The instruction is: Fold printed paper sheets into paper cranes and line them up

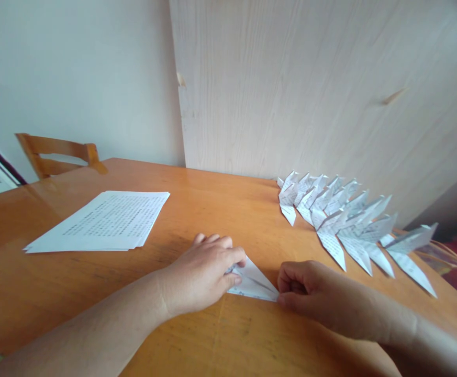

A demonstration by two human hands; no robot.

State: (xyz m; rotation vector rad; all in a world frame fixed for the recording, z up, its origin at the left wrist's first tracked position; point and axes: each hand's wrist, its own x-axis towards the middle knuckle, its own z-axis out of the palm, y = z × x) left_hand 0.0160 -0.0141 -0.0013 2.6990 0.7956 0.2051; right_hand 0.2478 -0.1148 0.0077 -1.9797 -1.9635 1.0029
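A folded piece of white paper (253,281), tapering to a point on the right, lies on the wooden table between my two hands. My left hand (208,272) is closed on its wide left end, with thumb and forefinger at the paper and the other fingers curled over. At the pointed right tip, my right hand (309,288) pinches the paper between thumb and curled forefinger. Faint print shows along the paper's lower edge. Part of the paper is hidden under my left hand.
A stack of printed sheets (112,222) lies on the table (220,204) at the left. Several folded paper pieces (330,201) stand in rows at the right. Behind are a wooden chair (61,149), a pale wall and a wood panel (291,89).
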